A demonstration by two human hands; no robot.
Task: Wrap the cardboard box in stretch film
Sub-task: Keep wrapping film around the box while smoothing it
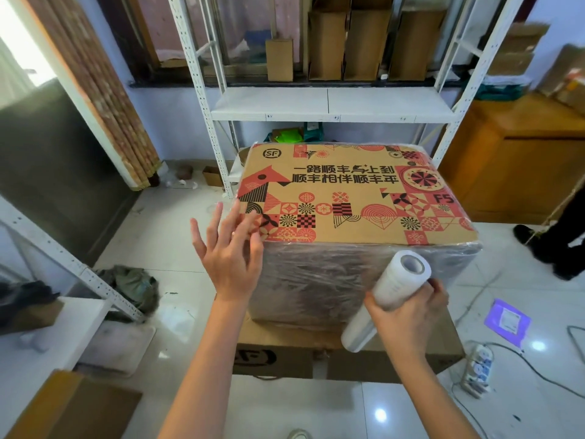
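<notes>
Two bare hands work at a printed cardboard box (348, 198) in the middle of the head view. It stands on a flat brown carton (285, 359) on the tiled floor (177, 236), its near side already covered in wrinkled stretch film (316, 280). Left hand (229, 251), centre left, has fingers (235, 217) straight and spread, tips at the box's near left top corner. Right hand (408, 315), lower right, curls its fingers round the film roll (386, 299), tilted against the box's front face
</notes>
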